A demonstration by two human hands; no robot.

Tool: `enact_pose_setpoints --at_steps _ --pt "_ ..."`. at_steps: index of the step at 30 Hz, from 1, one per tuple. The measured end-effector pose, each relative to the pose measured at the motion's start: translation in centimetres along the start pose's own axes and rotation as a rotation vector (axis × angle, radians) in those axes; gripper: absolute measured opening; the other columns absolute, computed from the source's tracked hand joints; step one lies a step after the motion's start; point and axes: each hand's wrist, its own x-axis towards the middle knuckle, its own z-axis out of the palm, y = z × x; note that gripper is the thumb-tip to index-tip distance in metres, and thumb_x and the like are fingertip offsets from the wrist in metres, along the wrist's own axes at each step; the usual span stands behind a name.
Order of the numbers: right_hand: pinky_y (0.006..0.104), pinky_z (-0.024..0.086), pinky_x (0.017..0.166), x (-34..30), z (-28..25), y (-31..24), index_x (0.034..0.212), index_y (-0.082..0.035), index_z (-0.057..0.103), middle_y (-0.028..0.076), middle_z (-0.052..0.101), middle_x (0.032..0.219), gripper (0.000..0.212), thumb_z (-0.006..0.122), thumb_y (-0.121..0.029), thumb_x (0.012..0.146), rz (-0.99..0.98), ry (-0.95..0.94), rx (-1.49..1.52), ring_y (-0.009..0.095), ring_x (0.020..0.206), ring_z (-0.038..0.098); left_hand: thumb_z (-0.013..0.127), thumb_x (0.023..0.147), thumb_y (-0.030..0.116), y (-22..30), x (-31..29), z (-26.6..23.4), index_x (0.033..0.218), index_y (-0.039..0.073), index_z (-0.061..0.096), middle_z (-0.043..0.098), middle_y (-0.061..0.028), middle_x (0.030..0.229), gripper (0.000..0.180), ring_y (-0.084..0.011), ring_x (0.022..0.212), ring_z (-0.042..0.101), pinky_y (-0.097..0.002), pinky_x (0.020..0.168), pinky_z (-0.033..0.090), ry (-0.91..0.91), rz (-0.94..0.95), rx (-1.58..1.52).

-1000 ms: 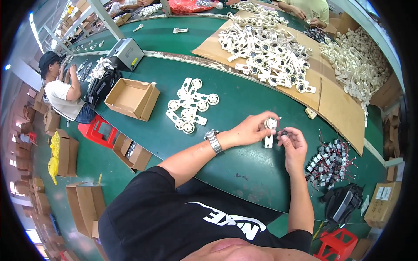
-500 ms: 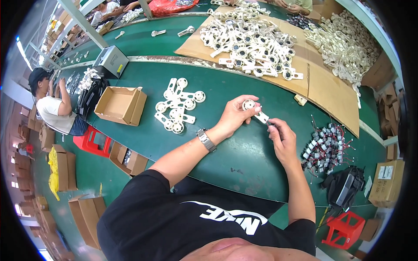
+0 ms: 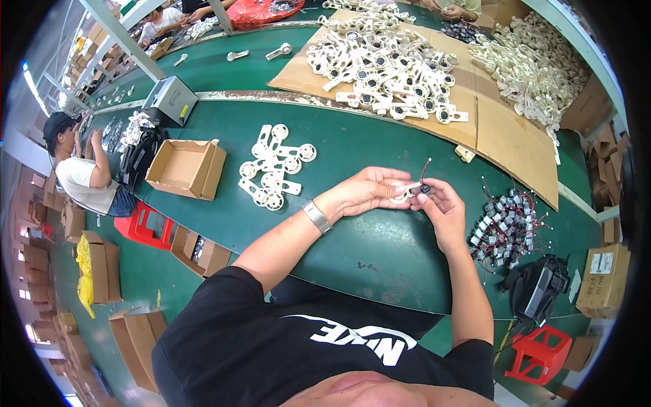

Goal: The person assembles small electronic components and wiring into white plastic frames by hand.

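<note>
My left hand [image 3: 369, 191] is closed on a cream plastic housing [image 3: 401, 197], a long piece with a round end, held above the green bench. The fingers of my right hand [image 3: 444, 209] pinch a small dark part with a red wire [image 3: 425, 186] against the housing's right end. Its wire sticks up, and my fingers hide most of the join. Left of my hands, several similar cream housings [image 3: 274, 163] lie in a loose group. To the right is a heap of small silver motors [image 3: 505, 227] with red and black wires.
An open cardboard box [image 3: 183, 169] stands at the left. Cardboard sheets [image 3: 505, 152] hold a big pile of cream housings [image 3: 386, 64] at the back. A black bag [image 3: 539, 288] lies at the right edge. Other people work beyond and at the left [image 3: 91, 169].
Both hands have shifted slightly down and closer together. The housing has turned in my left hand, and a red wire now stands up by my right fingers.
</note>
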Motion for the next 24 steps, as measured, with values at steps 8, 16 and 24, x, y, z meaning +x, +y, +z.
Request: enact_pose_setpoints --at_steps 8,16,24 --pt "0.0278 0.055 0.078 -0.2 -1.1 -0.8 0.132 0.000 0.067 0.009 0.072 0.106 0.035 0.070 0.001 0.097 -0.237 0.114 -0.531 0.015 0.094 0.068 0.069 0.102 0.006 0.3 -0.2 -0.3 0.144 -0.001 0.061 0.073 -0.0134 0.127 0.044 -0.0221 0.107 0.074 -0.0330 0.091 0.063 0.140 0.060 0.255" --pt "0.0323 0.055 0.074 0.0 -0.4 -3.7 0.118 0.000 0.070 0.013 0.067 0.099 0.027 0.072 0.005 0.092 -0.441 0.155 -0.831 0.024 0.082 0.068 0.060 0.106 0.005 1.5 -0.2 -1.1 0.142 -0.003 0.061 0.073 -0.0110 0.124 0.037 -0.0148 0.105 0.070 -0.0262 0.084 0.057 0.259 0.267 0.386" --pt "0.0361 0.055 0.075 -0.5 -0.3 -3.6 0.119 0.000 0.069 0.014 0.066 0.103 0.029 0.071 0.006 0.091 -0.488 0.129 -0.800 0.027 0.085 0.068 0.060 0.107 0.007 1.1 0.0 -0.2 0.143 0.001 0.063 0.069 -0.0042 0.110 0.036 -0.0090 0.084 0.058 -0.0231 0.079 0.052 0.258 0.258 0.594"
